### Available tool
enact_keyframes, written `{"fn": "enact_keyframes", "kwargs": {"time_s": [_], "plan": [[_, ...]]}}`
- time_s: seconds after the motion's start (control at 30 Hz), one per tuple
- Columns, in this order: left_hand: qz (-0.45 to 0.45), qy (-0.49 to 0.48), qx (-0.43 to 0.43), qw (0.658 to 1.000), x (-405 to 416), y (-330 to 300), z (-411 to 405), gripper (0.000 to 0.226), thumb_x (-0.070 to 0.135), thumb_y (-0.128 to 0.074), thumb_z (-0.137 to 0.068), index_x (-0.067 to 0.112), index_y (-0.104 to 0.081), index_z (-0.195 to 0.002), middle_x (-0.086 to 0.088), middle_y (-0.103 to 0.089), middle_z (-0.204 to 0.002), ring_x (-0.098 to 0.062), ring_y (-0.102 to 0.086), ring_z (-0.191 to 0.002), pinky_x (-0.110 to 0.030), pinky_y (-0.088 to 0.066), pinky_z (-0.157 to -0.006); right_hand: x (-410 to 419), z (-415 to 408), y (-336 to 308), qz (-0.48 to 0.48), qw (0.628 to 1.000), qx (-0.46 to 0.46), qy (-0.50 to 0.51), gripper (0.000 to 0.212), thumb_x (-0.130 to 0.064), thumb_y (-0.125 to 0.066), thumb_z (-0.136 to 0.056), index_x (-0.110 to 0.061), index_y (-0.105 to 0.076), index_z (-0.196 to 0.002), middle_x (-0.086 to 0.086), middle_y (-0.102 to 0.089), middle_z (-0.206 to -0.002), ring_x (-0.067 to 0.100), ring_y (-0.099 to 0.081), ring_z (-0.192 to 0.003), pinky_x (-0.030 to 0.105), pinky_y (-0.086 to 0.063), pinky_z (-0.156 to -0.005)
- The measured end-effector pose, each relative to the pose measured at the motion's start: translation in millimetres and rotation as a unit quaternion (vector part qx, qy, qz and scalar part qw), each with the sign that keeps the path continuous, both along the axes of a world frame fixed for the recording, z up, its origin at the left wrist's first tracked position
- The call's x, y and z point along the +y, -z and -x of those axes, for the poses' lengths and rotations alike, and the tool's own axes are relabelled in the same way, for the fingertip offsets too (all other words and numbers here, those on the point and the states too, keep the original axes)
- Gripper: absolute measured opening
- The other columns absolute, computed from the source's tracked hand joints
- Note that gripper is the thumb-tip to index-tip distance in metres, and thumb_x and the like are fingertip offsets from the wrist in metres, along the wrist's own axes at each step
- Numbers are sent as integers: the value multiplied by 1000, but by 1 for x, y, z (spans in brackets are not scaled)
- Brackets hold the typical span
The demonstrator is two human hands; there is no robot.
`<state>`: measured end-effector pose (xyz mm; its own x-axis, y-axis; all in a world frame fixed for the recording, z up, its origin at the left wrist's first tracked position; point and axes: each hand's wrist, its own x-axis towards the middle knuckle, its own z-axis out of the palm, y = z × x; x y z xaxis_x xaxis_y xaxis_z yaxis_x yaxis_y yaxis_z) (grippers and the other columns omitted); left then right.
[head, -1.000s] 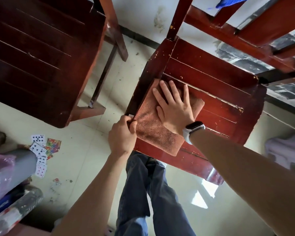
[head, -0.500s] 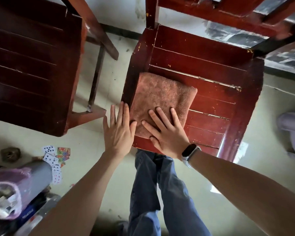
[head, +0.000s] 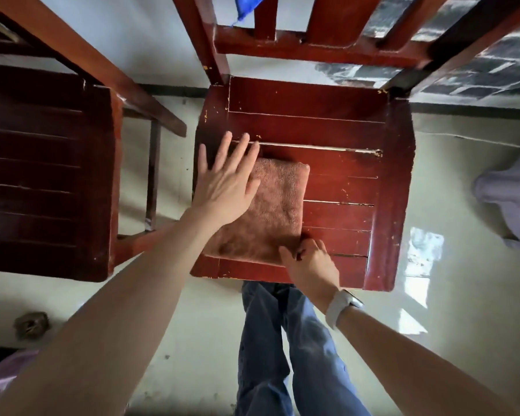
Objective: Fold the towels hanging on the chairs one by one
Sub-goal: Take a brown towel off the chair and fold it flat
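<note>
The left hand (head: 222, 181), fingers straight, lies flat on the far-left part of the folded brown towel (head: 270, 211) on the chair seat (head: 357, 187). Long axis runs near-far. The right hand (head: 308, 259) pinches its near-right corner; the blue towel (head: 246, 6) hangs beyond.

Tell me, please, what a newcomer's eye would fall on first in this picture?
Probably the folded brown towel on the near left of the red chair seat, with the left hand lying flat on it. The right hand pinches its near right corner, and a blue cloth hangs over the chair back above.
</note>
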<state>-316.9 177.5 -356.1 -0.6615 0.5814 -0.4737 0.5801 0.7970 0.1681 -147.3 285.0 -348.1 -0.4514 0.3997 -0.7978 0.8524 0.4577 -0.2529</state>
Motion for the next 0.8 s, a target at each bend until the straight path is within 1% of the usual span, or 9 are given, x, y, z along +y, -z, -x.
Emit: {"fn": "enact_keyframes", "kwargs": {"time_s": [0.07,0.17,0.27,0.33,0.4,0.5,0.63,0.7,0.8], "plan": [[3,4,-6,1000,9,4,11,53,40,-28,-97,19,-22,-145,0,-24,-154,-22,-10,-144,-58,4,-112,4,6,-1,29,999,-1,22,34,-43,-52,-84,-11,-53,-96,5,-53,-104,30,-56,-98,33,-43,-80],[-26,-55,42,997,8,3,12,39,31,-38,-95,14,-51,-128,-10,-57,-124,-30,-47,-121,-55,-18,-112,32,20,-2,34,998,21,48,25,-34,-56,-80,-13,-53,-93,4,-56,-91,27,-57,-86,29,-42,-72],[-11,-202,17,979,1,1,3,37,37,-48,-89,14,-59,-115,-15,-62,-105,-35,-57,-101,-48,-41,-95,73,39,-5,-33,960,193,199,17,-21,-57,-80,-14,-49,-92,5,-52,-94,29,-55,-92,35,-44,-77],[-34,-298,-47,953,0,-1,1,39,40,-54,-85,15,-60,-113,-14,-60,-106,-34,-57,-101,-43,-45,-90,92,47,-5,-77,921,265,274,23,-18,-56,-80,-11,-50,-101,4,-50,-101,27,-54,-100,39,-44,-89],[-83,-318,-85,941,3,-1,0,39,34,-56,-87,11,-58,-119,-15,-59,-113,-32,-56,-107,-37,-43,-91,93,49,-2,-68,927,207,304,33,-25,-58,-82,-5,-51,-106,3,-51,-101,22,-52,-98,33,-42,-90],[-113,-305,-125,937,13,-6,3,42,26,-50,-93,6,-50,-129,-15,-54,-129,-29,-50,-118,-33,-37,-98,72,39,10,-8,947,83,309,47,-40,-57,-75,0,-58,-97,13,-65,-89,28,-61,-83,31,-46,-71],[-94,-331,-193,919,21,-7,15,44,26,-52,-91,8,-49,-131,-14,-54,-131,-29,-51,-118,-36,-41,-100,48,39,11,29,903,74,422,21,-18,-56,-84,2,-61,-84,10,-58,-74,22,-53,-70,25,-37,-60],[-86,-346,-227,906,23,-8,23,44,28,-57,-88,11,-51,-127,-11,-58,-125,-27,-55,-112,-40,-45,-97,44,43,9,46,879,88,467,16,-13,-54,-86,-5,-60,-74,6,-55,-68,20,-52,-69,27,-39,-63],[-80,-352,-292,886,27,-17,29,35,23,-60,-87,13,-55,-120,-4,-63,-110,-18,-59,-95,-29,-46,-80,42,42,3,70,860,117,492,12,-12,-51,-89,-5,-59,-94,5,-56,-80,20,-52,-80,28,-40,-72]]}}
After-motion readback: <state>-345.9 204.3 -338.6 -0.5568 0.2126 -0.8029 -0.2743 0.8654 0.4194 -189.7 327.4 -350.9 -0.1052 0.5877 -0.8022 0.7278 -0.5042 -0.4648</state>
